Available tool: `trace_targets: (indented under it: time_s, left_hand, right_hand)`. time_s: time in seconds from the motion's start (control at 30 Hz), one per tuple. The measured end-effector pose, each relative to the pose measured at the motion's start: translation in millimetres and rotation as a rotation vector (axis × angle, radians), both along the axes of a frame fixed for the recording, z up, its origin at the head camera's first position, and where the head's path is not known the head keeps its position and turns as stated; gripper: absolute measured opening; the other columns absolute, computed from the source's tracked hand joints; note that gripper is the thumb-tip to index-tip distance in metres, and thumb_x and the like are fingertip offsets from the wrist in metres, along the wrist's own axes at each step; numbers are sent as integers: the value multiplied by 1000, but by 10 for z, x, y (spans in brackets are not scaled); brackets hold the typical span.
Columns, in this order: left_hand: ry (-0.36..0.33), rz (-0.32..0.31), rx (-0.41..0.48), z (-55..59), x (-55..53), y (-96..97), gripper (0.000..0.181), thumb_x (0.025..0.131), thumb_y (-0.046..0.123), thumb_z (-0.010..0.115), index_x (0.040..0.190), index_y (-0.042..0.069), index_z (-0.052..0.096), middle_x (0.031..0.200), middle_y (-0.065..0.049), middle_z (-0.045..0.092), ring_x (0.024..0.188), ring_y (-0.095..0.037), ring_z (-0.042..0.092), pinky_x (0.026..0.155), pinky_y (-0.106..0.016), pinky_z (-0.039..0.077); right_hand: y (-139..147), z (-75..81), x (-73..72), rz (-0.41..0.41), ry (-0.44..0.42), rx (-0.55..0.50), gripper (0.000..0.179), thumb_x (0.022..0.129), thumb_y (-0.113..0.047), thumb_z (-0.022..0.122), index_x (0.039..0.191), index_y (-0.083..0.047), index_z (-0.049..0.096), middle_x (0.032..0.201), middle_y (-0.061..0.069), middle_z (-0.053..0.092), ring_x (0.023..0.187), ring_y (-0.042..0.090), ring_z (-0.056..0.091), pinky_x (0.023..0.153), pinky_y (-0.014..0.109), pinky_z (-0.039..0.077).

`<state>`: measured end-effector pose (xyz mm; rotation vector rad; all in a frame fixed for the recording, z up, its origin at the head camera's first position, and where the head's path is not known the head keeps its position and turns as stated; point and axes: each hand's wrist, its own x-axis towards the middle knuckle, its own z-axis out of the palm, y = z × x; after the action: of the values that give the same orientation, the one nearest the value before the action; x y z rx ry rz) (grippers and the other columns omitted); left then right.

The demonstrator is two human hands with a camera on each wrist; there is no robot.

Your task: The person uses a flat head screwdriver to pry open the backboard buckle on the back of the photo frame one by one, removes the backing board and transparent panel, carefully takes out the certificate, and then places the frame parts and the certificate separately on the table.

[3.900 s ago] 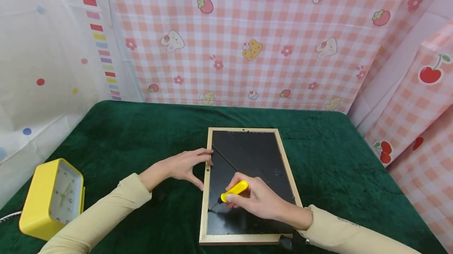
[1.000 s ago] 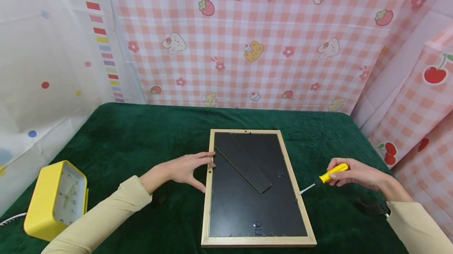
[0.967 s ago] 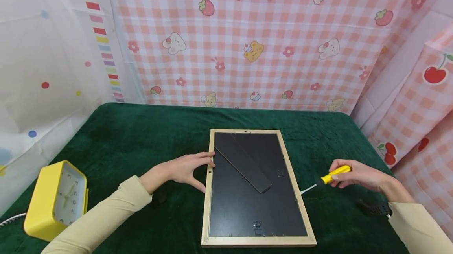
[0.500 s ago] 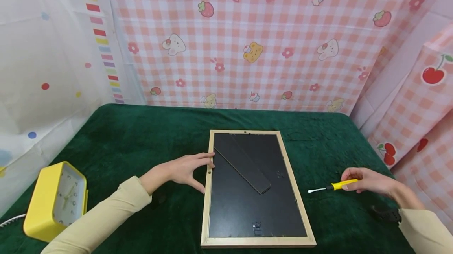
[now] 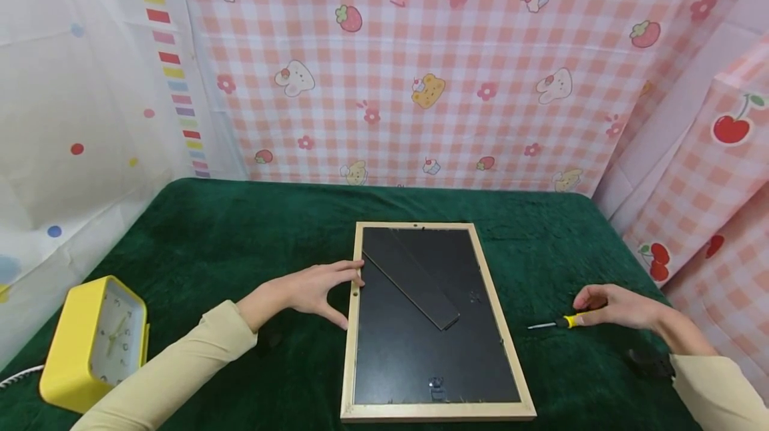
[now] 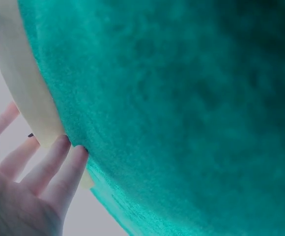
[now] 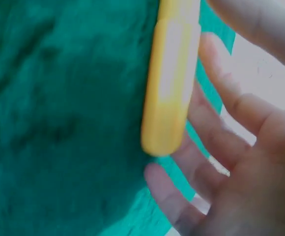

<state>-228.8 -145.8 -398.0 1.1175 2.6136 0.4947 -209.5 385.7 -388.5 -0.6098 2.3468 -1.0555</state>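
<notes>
A picture frame point(image 5: 349, 351) with a pale wooden border lies face down, its black backing point(image 5: 420, 357) upward. Its stand leg point(image 5: 420, 284) lies slantwise across that backing. My left hand point(image 5: 312, 287) rests on the frame's left edge, fingertips on the wood and thumb spread below. To the right of the frame, a screwdriver point(image 5: 561, 322) with a yellow handle lies on the green cloth, its tip toward the frame. My right hand point(image 5: 627, 307) is around the handle end; in the right wrist view its fingers are loose beside the handle point(image 7: 169, 88), with the thumb apart from it.
A yellow alarm clock point(image 5: 75, 344) with a white cord stands at the left, close to the left sleeve. Green cloth point(image 5: 258, 231) covers the table. A pink checked curtain point(image 5: 384, 51) hangs behind, and more patterned cloth hangs at both sides.
My right hand has carried the screwdriver from the backing's lower left to right of the frame, lowered it to the cloth and loosened its fingers. My left hand has stayed on the frame.
</notes>
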Motion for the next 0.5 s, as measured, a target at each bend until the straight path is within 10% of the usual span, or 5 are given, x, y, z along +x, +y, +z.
trace_targets:
  time_s: [0.23,0.5]
  left_hand:
    - [-51,15,143,-5,-118,-11,60,72,53,64,117,16,50,134,-3,36,117,-18,39,88,-37,38]
    - [18,188,315,54,-433,31,44,86,26,58,121,2,44,119,-15,47,92,-22,57,77,-36,46]
  right_hand:
    - [-370,32,99,-92,249,32,23,86,-18,58,99,1,53,86,7,52,71,14,47,56,26,42]
    - [-831,-37,255,194,-15,-244,19,89,-3,49,106,7,48,78,9,56,65,20,53,57,31,45]
